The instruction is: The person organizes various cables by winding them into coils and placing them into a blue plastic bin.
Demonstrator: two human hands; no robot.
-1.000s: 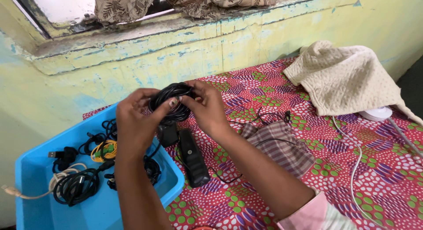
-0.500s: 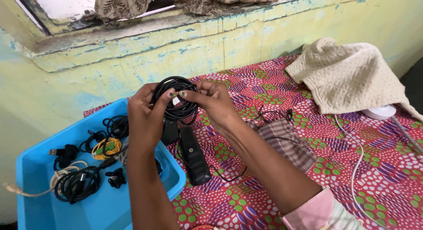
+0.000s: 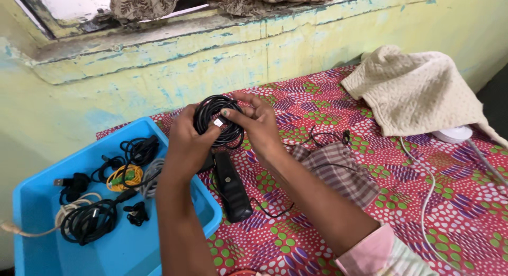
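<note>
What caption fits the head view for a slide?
Both hands, left hand and right hand, hold a coiled black cable.

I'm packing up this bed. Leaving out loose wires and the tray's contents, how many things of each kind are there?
Black cable coil, held by left hand and right hand: 1
Black handset: 1
Cloths: 2 (cream knitted cloth, checked cloth)
Blue tray: 1
White round device: 1
Total: 6

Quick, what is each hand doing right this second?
Left hand: closed on the black cable coil, gripping its left side.
Right hand: closed on the same coil, fingertips pinching its small white connector.
</note>
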